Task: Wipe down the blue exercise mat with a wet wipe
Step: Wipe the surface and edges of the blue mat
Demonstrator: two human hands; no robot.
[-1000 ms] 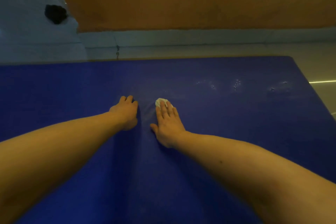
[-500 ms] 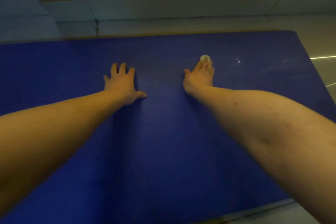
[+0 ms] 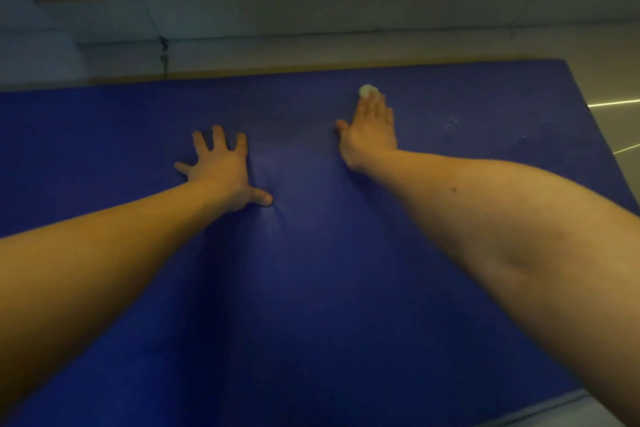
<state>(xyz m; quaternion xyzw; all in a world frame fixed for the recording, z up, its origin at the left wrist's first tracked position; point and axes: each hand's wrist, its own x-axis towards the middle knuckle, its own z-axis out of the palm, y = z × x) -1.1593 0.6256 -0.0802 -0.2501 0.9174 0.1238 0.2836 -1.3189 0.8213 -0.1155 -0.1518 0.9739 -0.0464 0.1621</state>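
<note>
Blue mat (image 3: 311, 288), wiping under way. Right hand (image 3: 372, 128), fingers straight, presses the white wipe (image 3: 367, 90) near the mat's far edge; left hand (image 3: 221, 173), fingers spread, braces the mat. Wet specks (image 3: 453, 123) lie to the right; the near half probably awaits wiping.

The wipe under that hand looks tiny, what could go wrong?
The wet wipe is bunched under the fingertips of the right hand, so it could slip out and bare fingers rub the blue mat. The mat puckers beside the thumb of the left hand; leaning harder might wrinkle it. The white specks further right could be missed.
</note>
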